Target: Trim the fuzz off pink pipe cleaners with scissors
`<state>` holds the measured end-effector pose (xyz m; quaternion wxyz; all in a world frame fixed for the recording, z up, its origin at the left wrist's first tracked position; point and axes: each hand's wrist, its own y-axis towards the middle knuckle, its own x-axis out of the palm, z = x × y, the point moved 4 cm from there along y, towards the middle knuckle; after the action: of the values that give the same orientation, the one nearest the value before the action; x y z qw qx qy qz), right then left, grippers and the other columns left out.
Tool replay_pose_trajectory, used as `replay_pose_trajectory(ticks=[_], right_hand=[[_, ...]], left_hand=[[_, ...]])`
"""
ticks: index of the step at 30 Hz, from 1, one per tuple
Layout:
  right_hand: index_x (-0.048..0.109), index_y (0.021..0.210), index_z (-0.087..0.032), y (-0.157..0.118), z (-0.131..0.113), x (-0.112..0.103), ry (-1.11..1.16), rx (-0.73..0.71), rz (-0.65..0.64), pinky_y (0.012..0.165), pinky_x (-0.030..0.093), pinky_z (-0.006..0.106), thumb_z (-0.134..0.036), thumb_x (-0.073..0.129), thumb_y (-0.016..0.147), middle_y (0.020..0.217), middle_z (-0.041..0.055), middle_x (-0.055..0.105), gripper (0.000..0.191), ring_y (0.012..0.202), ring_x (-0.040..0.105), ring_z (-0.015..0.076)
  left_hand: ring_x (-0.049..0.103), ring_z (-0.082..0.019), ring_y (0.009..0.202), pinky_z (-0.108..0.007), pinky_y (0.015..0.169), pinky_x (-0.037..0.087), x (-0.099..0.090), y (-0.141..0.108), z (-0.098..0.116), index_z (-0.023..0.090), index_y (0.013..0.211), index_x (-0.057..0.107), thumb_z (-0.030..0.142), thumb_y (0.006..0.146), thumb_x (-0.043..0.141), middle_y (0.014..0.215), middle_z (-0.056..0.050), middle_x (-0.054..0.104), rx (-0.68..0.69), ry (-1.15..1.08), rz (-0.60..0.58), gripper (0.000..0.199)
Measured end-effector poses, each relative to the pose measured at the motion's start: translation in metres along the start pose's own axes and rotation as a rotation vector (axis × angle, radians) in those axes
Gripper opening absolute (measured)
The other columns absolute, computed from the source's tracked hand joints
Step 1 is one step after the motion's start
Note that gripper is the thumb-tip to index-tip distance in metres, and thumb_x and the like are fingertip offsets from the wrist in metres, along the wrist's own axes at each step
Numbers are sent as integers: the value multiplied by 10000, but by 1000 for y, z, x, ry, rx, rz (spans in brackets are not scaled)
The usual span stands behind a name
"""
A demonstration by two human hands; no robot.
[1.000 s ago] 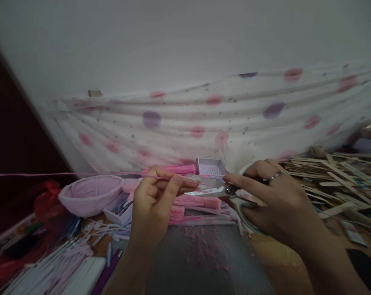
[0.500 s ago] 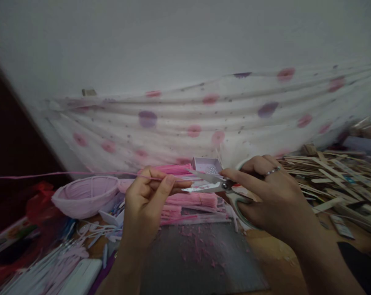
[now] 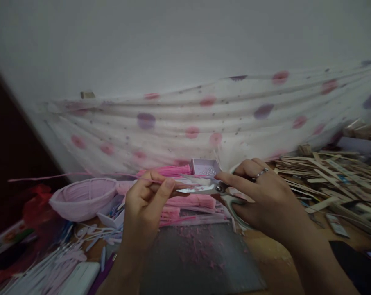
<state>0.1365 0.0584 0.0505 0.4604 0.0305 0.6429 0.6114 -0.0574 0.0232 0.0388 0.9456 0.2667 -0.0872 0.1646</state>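
Between the thumb and fingers of my left hand (image 3: 150, 203) is a thin pink pipe cleaner (image 3: 65, 175), whose long end stretches out to the left. My right hand (image 3: 261, 196), with a ring on one finger, grips the handles of a pair of scissors (image 3: 218, 188). The blades point left and reach my left fingertips, slightly apart around the short end of the pipe cleaner. Below lies a dark grey mat (image 3: 200, 262) strewn with pink clippings (image 3: 194, 246). Bundles of pink pipe cleaners (image 3: 191, 201) lie behind the hands.
A pink woven basket (image 3: 84, 198) and a small box of odds and ends (image 3: 111, 215) stand at left. Behind is a white box of beads (image 3: 205, 167). Wooden sticks (image 3: 320, 176) pile up at right. White and pink strips (image 3: 59, 262) lie front left.
The scissor blades have closed somewhat and moved left with my right hand, nearer my left fingers. The pipe cleaner's far end has come into view at left. The view has shifted slightly.
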Motion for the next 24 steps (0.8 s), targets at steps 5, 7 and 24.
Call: replay_pose_trajectory(ticks=[5, 7, 24], right_hand=[[698, 993, -149, 1, 0, 0, 65, 27, -22, 626, 424, 331, -265, 616, 822, 787, 76, 551, 222, 710, 510, 197], [698, 996, -153, 1, 0, 0, 85, 41, -36, 629, 430, 331, -274, 617, 827, 794, 74, 551, 223, 716, 515, 196], [700, 1002, -208, -3, 2, 0, 134, 64, -58, 627, 396, 287, -235, 647, 792, 769, 38, 513, 218, 725, 508, 173]], left_hand=[[713, -197, 718, -332, 735, 572, 1, 0, -1, 170, 713, 571, 261, 802, 636, 726, -35, 744, -6, -17, -67, 143], [714, -205, 733, -348, 764, 563, 1, 0, -2, 167, 707, 577, 261, 803, 635, 728, -44, 743, -10, -24, -84, 146], [702, -177, 661, -286, 671, 549, -3, 1, -3, 163, 704, 591, 270, 801, 652, 709, -40, 740, -43, -49, -97, 157]])
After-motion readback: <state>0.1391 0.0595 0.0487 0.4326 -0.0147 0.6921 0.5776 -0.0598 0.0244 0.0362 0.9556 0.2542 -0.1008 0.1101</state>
